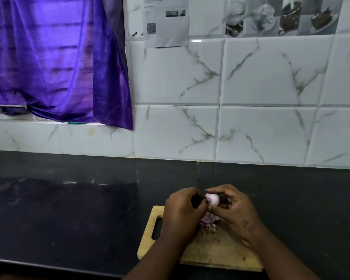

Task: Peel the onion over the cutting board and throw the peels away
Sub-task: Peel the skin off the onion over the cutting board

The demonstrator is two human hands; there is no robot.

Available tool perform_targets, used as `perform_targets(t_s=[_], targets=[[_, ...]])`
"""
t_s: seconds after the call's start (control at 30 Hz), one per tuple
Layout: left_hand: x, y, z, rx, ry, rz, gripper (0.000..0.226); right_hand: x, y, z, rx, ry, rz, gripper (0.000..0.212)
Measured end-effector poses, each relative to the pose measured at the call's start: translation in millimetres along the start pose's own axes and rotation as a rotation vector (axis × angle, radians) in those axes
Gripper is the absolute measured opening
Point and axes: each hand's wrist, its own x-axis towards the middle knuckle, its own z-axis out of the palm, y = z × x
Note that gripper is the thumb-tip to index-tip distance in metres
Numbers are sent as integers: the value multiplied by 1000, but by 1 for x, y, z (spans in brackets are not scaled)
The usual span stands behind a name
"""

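**Holding one small onion above the cutting board, peels beneath**

Item 1: onion (212, 199). Small, pale with a pink-purple tint, most of its surface bare and smooth. It is held in the air between both hands, above the far part of the cutting board and not touching it. Its longer axis seems to run roughly left to right, about parallel with the counter's back edge. Which end is root and which is tip cannot be told.

Item 2: left hand (182, 211). Fingers are curled and pinch at the onion's left end, with the back of the hand facing up.

Item 3: right hand (232, 209). Fingers are curled over the onion's top and right side, with the thumb underneath. It grips the onion.

Item 4: cutting board (220, 252). Light wood, rectangular, with a handle slot at its left end. It lies flat on the counter close to the front edge, right of the middle. It is slightly skewed, so its right end sits nearer the front edge than its left.

Item 5: peels (208, 222). A small heap of pinkish papery scraps on the board, directly below the hands.

Item 6: counter (69, 209). Dark and glossy, with a vertical seam running from the back edge towards the hands.

Item 7: wall (271, 77). White marble-veined tiles rising from the counter's back edge, with printed sheets (166, 21) stuck near the top.

Item 8: curtain (55, 57). Purple and shiny, hanging above the counter's back left corner.
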Motion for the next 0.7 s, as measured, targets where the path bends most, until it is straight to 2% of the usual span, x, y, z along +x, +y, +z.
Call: perform_targets(t_s=[0.33,0.57,0.7], targets=[[0,1,2,65,80,-33,15,-1,-3,0,1,-22,-48,36],[1,-1,2,-86,20,-76,17,-1,-3,-2,12,9,10,40],[1,-1,2,-88,-15,-54,6,-2,-6,-1,3,-7,59,43]])
